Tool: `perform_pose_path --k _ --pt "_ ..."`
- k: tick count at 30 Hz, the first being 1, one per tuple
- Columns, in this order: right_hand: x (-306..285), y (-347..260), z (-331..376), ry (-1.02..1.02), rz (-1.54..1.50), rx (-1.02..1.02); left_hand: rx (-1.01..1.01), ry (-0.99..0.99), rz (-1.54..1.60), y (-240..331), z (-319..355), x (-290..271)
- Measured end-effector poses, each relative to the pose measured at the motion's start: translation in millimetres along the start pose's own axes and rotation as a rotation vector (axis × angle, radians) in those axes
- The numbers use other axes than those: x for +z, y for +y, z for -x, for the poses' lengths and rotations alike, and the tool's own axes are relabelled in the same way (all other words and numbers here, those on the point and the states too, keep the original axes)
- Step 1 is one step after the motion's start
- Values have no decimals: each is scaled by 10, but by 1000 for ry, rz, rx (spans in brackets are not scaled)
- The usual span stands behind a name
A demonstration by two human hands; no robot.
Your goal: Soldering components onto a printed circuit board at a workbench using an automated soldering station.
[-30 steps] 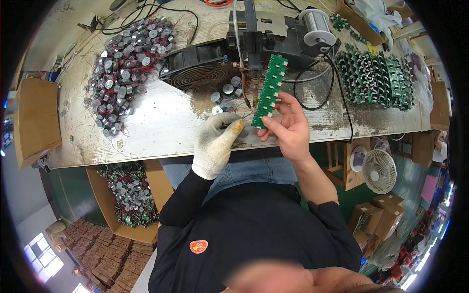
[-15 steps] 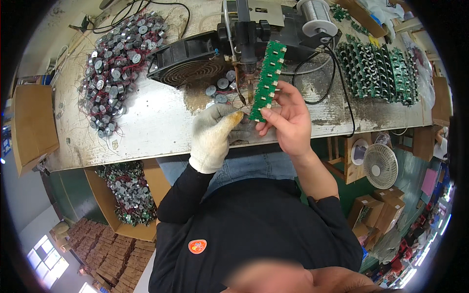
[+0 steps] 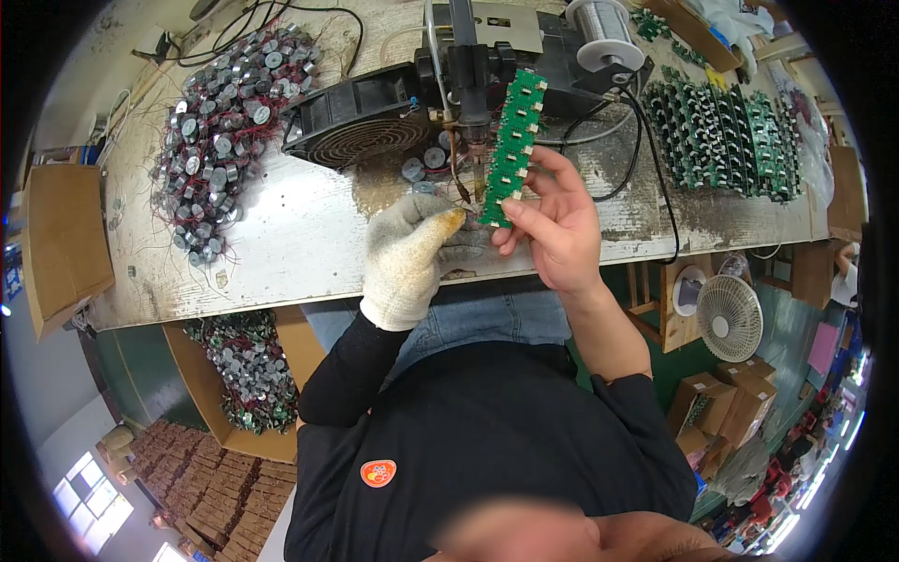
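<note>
1. Head view looks down on a worn pale worktop [image 3: 281, 234] where a person sits close to a fixed soldering tool [image 3: 465, 84].
2. Right hand [image 3: 554, 220], bare, pinches a long green circuit board strip [image 3: 512, 145] by its lower end, thumb and fingers closed on it, and tilts it upright beside the tool's tip, apparently so the board edge meets the iron.
3. Left hand [image 3: 412, 253], in a grey knit glove, is curled narrow just beside the strip's lower end; whether it grips a small part I cannot tell.
4. Black fan [image 3: 361, 122] sits just behind, probably for fumes.
5. Round capacitors [image 3: 220, 131] are heaped at the left, finished green boards [image 3: 721, 136] are stacked at the right, and a solder spool [image 3: 599, 28] stands behind, all within reach.
</note>
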State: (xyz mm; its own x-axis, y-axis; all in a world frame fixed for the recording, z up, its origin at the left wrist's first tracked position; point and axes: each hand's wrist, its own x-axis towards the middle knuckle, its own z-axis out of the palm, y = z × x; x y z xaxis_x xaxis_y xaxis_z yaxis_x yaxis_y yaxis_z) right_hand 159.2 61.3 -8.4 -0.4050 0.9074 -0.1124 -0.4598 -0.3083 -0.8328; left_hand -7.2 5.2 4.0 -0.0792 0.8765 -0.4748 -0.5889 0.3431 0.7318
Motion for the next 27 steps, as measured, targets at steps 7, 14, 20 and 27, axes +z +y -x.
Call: perform_pose_path --k 7,14,20,27 --pt "-38 60 2 8 6 -13 -32 20 53 -18 8 22" --pt "-33 78 22 16 38 -10 5 16 -48 -109 -28 -80" --pt "-35 90 35 23 21 11 49 -23 -133 -97 -39 -118" --pt "-41 105 45 24 40 16 70 -67 -334 -68 -70 -171"
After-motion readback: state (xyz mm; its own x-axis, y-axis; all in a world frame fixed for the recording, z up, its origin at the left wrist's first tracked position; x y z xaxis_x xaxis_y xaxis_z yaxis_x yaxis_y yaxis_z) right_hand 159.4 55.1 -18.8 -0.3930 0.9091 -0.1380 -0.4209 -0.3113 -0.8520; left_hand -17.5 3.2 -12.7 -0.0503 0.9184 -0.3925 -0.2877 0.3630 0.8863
